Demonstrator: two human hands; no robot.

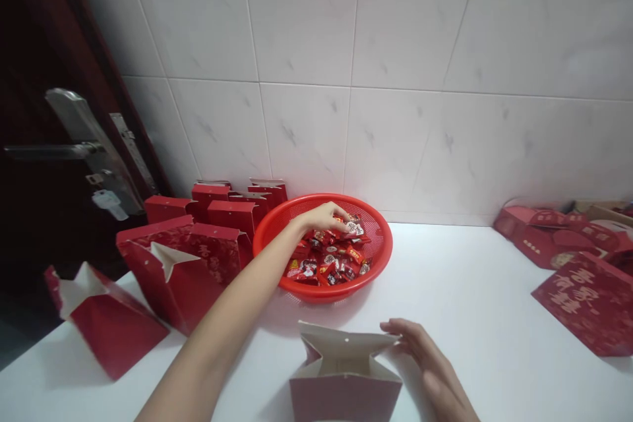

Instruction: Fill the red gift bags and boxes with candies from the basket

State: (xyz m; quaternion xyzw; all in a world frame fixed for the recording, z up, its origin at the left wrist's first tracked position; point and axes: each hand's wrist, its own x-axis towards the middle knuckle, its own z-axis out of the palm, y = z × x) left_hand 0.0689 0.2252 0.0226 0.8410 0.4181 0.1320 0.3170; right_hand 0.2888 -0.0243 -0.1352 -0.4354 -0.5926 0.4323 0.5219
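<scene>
My left hand (325,217) reaches into a red plastic basket (384,247), its fingers curled down on the wrapped candies (331,267). A pale-printed candy (353,229) shows at my fingertips; part of the grip is hidden under the hand. In front of me stands a paper gift box (346,399) with its top spread wide and a pale inside. My right hand (428,362) is at the right side of this box, fingers stretched out, the fingertips at its upper edge.
Several red gift boxes (205,264) stand on the left, one open box (113,330) nearest me. Flat red boxes (548,231) and a printed red box (588,303) lie on the right. Behind the white table (455,277) is a tiled wall (306,132); a dark door (39,211) is at left.
</scene>
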